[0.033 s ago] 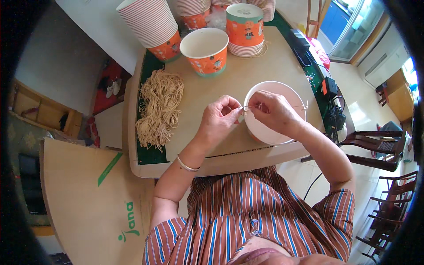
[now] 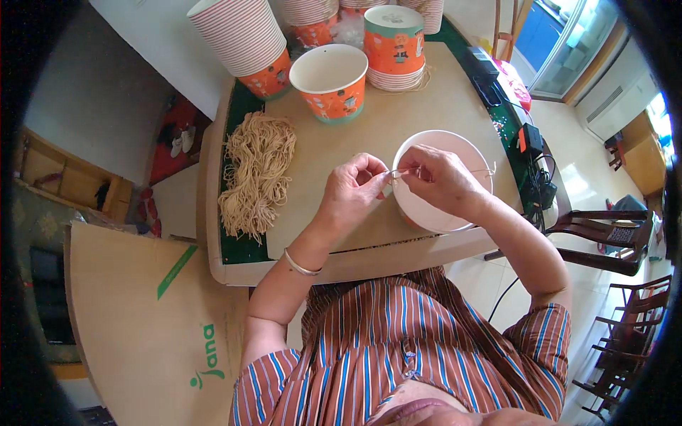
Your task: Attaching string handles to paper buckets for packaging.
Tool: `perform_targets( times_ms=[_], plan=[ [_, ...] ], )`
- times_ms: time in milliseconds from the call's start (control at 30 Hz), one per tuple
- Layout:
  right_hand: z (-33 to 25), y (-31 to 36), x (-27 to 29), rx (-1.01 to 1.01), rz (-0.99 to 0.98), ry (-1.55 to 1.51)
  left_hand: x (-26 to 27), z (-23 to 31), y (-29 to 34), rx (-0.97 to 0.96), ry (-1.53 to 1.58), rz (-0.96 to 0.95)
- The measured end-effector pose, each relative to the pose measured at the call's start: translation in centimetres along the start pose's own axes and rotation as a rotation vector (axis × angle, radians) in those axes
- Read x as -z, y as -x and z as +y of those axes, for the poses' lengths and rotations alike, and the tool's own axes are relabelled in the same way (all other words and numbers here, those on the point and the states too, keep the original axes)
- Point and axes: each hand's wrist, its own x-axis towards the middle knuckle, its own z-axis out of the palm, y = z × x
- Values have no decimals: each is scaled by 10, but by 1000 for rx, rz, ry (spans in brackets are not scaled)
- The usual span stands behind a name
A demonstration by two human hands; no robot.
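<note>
My left hand pinches a thin beige string at the left rim of a paper bucket. Close beside it, my right hand pinches the same string above the bucket's mouth. A short loop of string shows between the fingertips, and a loose end sticks out past the right side of my right hand. The bucket stands upright near the table's front edge, its pale inside facing up. Whether the string passes through the bucket's wall is hidden by my fingers.
A heap of beige strings lies on the left of the table. An orange bucket stands behind, with stacked buckets and an upside-down stack farther back. Cables and a black adapter line the right edge. A cardboard sheet leans at left.
</note>
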Motion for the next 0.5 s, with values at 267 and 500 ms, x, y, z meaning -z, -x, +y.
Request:
perform_targets(
  times_ms=[267, 500],
  plan=[
    [-6, 1, -4, -14, -37, -3, -1, 3, 1, 22, 142, -21],
    [-3, -2, -6, -23, -22, -57, 1, 1, 0, 66, 218, -37]
  ],
)
